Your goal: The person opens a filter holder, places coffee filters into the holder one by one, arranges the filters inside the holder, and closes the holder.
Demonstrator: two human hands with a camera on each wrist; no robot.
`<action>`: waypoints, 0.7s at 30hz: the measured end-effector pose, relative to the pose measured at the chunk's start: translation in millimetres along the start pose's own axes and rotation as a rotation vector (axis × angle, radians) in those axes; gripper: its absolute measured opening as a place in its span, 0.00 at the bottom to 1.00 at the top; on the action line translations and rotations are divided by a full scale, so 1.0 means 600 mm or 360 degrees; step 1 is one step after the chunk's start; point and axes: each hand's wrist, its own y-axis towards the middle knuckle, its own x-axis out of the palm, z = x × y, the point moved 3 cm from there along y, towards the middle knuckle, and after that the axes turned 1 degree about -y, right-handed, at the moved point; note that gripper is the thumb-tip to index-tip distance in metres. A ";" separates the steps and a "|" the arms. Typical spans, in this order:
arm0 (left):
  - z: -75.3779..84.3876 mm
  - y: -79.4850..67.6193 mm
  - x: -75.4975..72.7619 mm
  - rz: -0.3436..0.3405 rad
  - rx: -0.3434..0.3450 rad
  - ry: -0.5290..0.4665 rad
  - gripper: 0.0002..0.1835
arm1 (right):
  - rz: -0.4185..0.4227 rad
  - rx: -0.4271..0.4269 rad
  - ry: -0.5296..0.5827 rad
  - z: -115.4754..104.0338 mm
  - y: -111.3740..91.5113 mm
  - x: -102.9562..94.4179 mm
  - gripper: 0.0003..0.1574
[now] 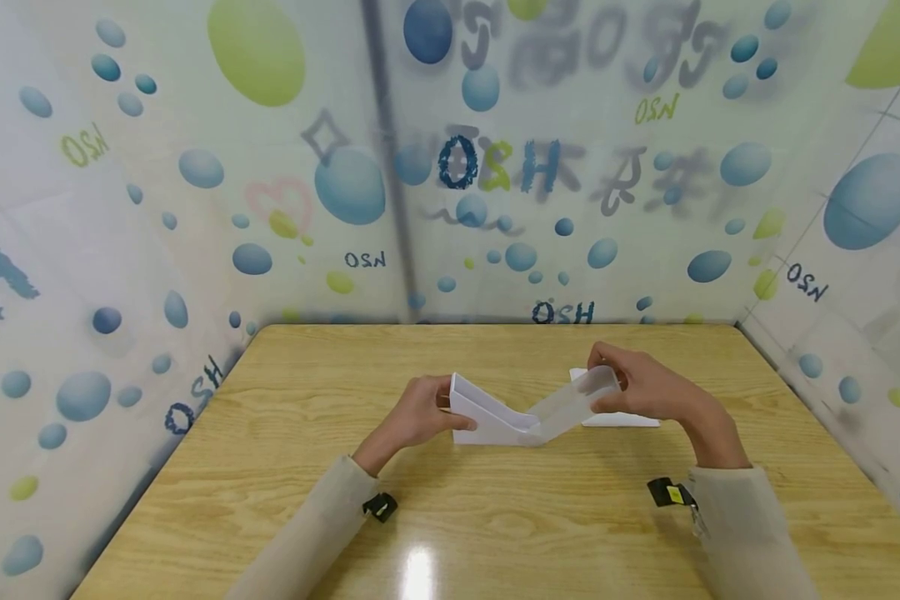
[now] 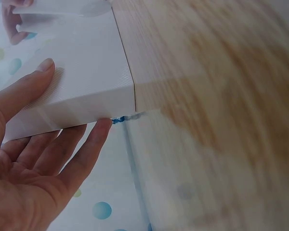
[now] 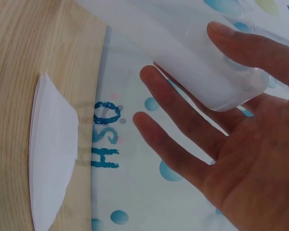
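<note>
Near the middle of the table, my left hand (image 1: 417,410) grips the tall left end of a white box with sloping sides (image 1: 487,423). Its thumb lies on the near face, and the fingers are behind and below the end wall, as the left wrist view shows. A translucent plastic sleeve (image 1: 566,410) slants up to the right from the box's low end, overlapping it there. My right hand (image 1: 648,385) pinches the sleeve's raised end between thumb and fingers. In the right wrist view two fingers of the right hand (image 3: 250,159) extend free below the sleeve (image 3: 183,62).
A folded white sheet (image 1: 624,420) lies on the wooden table (image 1: 330,367) behind and below the right hand. Patterned curtain walls (image 1: 285,275) with blue and green dots close in the table's back and sides. Black straps (image 1: 380,507) hang at both cuffs.
</note>
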 end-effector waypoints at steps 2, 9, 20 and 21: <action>0.000 0.000 0.000 0.0000 -0.0002 0.0003 0.17 | -0.0005 0.0000 0.0008 0.000 0.000 0.000 0.22; -0.001 0.000 0.000 0.0003 0.0021 0.0013 0.16 | -0.0018 0.0002 0.0014 0.002 -0.001 -0.001 0.21; 0.000 0.000 -0.001 0.0004 0.0026 0.0014 0.17 | -0.0120 0.0085 0.0126 0.000 -0.009 -0.007 0.27; 0.001 0.000 -0.001 0.0005 0.0031 0.0011 0.17 | -0.0135 0.0087 0.0145 0.002 -0.012 -0.009 0.30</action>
